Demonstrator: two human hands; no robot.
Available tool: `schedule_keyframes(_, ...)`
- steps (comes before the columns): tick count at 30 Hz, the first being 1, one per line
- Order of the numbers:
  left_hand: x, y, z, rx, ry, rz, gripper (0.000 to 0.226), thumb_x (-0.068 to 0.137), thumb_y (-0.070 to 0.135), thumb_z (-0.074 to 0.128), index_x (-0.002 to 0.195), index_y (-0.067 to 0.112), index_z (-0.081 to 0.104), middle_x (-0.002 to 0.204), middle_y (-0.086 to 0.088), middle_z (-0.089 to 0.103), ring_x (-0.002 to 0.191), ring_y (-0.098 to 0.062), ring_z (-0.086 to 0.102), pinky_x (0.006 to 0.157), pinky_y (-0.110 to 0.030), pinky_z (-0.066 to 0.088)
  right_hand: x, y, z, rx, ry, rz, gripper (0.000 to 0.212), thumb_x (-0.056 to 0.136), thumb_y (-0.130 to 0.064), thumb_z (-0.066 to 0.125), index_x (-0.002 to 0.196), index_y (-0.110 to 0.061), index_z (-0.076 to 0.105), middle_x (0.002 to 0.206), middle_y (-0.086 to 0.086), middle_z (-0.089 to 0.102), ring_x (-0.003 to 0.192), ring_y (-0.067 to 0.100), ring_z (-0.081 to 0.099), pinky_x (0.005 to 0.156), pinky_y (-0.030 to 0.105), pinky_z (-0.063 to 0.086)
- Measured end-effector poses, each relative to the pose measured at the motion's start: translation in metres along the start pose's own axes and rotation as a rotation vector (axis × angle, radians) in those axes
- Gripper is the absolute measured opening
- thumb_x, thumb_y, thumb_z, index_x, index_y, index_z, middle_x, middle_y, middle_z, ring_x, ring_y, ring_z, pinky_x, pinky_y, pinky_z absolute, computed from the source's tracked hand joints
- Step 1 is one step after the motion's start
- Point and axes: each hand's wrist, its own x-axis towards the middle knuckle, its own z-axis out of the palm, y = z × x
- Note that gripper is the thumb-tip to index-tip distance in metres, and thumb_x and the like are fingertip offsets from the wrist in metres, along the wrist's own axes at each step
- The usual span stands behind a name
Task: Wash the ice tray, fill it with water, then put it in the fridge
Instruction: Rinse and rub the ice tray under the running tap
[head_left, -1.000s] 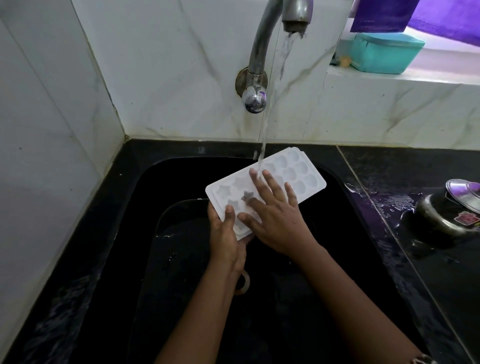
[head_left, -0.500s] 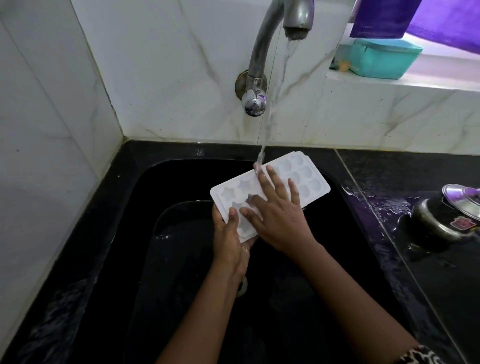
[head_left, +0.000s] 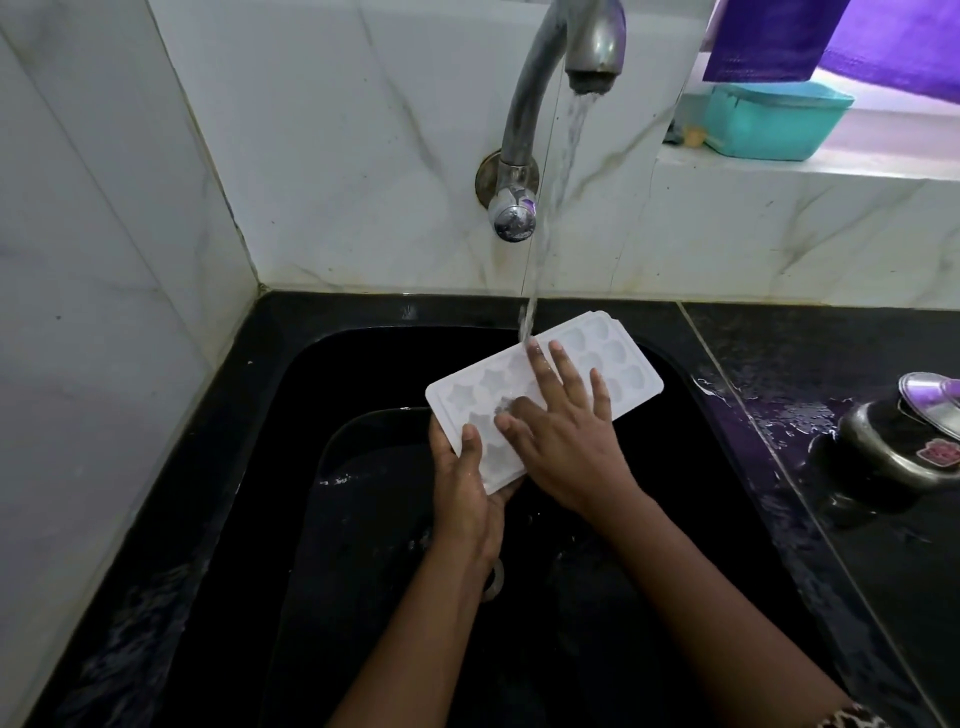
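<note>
White marble wall tiles fill the upper half of the view and wrap round the left corner. Below them runs a black stone desk, wet with beads of water on its right side. A deep black sink is set into it, with a metal drain ring partly hidden under the left forearm.

A curved steel tap comes out of the back wall. A stream of water falls from its spout onto the far long edge of the ice tray.

The white ice tray is held over the sink basin, cavities up, running diagonally from near left to far right. It has star-shaped cells at its left end and rounded cells at its right.

The left grip clasps the near left corner of the tray, thumb on top and palm beneath; its fingers are hidden under the tray. The right grip lies flat on the middle of the tray, fingers spread and straight, with the forefinger tip just beside the spot where the stream lands.

On the right of the desk sits a steel pot with a tilted lid. A teal plastic box stands on the marble ledge at upper right, with purple cloth hanging above it.
</note>
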Motion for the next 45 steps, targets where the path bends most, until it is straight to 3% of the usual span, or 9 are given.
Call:
schedule_keyframes(5,0.000,0.000,-0.002,-0.004,0.012,-0.001,0.040,0.103,0.017,0.039,0.139,0.034,0.042,0.119,-0.002,0.069,0.102,-0.022,0.069,0.067,-0.039,0.058,-0.005,-0.001,0.002,0.065,-0.107,-0.013,0.075,0.081,-0.067,-0.001,0.134,-0.036,0.043,0.150,-0.014,-0.026,0.134,0.005,-0.035,0.112,0.044,-0.015)
schedule_keyframes(10,-0.002,-0.002,0.003,0.002,0.022,-0.009,0.040,0.103,0.016,0.040,0.138,0.034,0.043,0.124,-0.005,0.066,0.101,-0.021,0.070,0.065,-0.037,0.058,-0.005,0.000,0.005,-0.061,0.061,-0.029,0.060,0.090,-0.062,0.014,0.116,-0.031,0.059,0.158,-0.002,-0.006,0.145,0.016,-0.012,0.114,0.048,-0.007)
schedule_keyframes(14,-0.002,0.001,-0.002,0.023,0.034,0.021,0.042,0.103,0.017,0.040,0.142,0.033,0.040,0.123,-0.004,0.067,0.103,-0.023,0.069,0.067,-0.039,0.058,-0.004,0.003,0.000,0.060,-0.134,-0.026,0.075,0.080,-0.069,-0.001,0.134,-0.039,0.042,0.149,-0.012,-0.030,0.134,0.007,-0.038,0.112,0.045,-0.017)
schedule_keyframes(19,-0.003,-0.001,-0.001,0.061,0.028,-0.002,0.041,0.102,0.020,0.042,0.140,0.036,0.042,0.123,-0.002,0.067,0.106,-0.024,0.068,0.071,-0.042,0.057,0.001,-0.002,-0.001,-0.055,-0.001,-0.049,0.076,0.086,-0.067,0.000,0.117,-0.032,0.060,0.154,-0.004,-0.018,0.142,0.014,-0.022,0.113,0.049,-0.013)
schedule_keyframes(25,-0.002,0.000,-0.004,0.046,0.037,0.012,0.039,0.101,0.018,0.042,0.135,0.037,0.045,0.119,-0.002,0.069,0.103,-0.022,0.069,0.069,-0.040,0.058,0.001,0.009,-0.007,0.035,-0.176,-0.055,0.076,0.080,-0.068,-0.002,0.132,-0.040,0.044,0.149,-0.011,-0.030,0.134,0.008,-0.037,0.111,0.045,-0.017)
schedule_keyframes(30,0.000,-0.001,0.000,0.022,0.019,0.000,0.043,0.101,0.018,0.043,0.141,0.033,0.041,0.122,-0.004,0.068,0.107,-0.025,0.067,0.073,-0.042,0.057,0.002,0.003,0.002,-0.066,-0.010,-0.046,0.067,0.089,-0.064,0.007,0.115,-0.031,0.059,0.153,-0.004,-0.019,0.143,0.015,-0.022,0.113,0.048,-0.013)
schedule_keyframes(37,-0.001,0.002,-0.001,0.030,0.027,0.039,0.043,0.102,0.017,0.041,0.142,0.032,0.040,0.125,-0.005,0.066,0.107,-0.025,0.067,0.074,-0.041,0.058,0.002,0.015,-0.013,0.136,-0.284,-0.067,0.054,0.092,-0.064,0.019,0.138,-0.042,0.037,0.148,-0.012,-0.031,0.132,0.007,-0.037,0.115,0.048,-0.013)
schedule_keyframes(40,-0.002,0.001,0.000,0.046,0.034,0.018,0.041,0.103,0.020,0.040,0.141,0.034,0.040,0.125,-0.003,0.066,0.106,-0.023,0.068,0.079,-0.046,0.056,-0.004,0.025,-0.021,0.250,-0.151,0.011,0.066,0.081,-0.071,0.012,0.122,-0.040,0.054,0.157,-0.012,-0.012,0.138,0.005,-0.024,0.115,0.046,-0.005)
schedule_keyframes(45,-0.003,0.004,-0.002,0.075,0.049,0.021,0.040,0.104,0.024,0.039,0.141,0.038,0.038,0.126,0.001,0.065,0.109,-0.022,0.067,0.079,-0.046,0.057,-0.023,0.038,-0.009,0.234,0.192,0.080,0.047,0.087,-0.056,0.032,0.109,-0.031,0.064,0.155,-0.006,0.013,0.143,0.011,0.002,0.111,0.045,0.013)
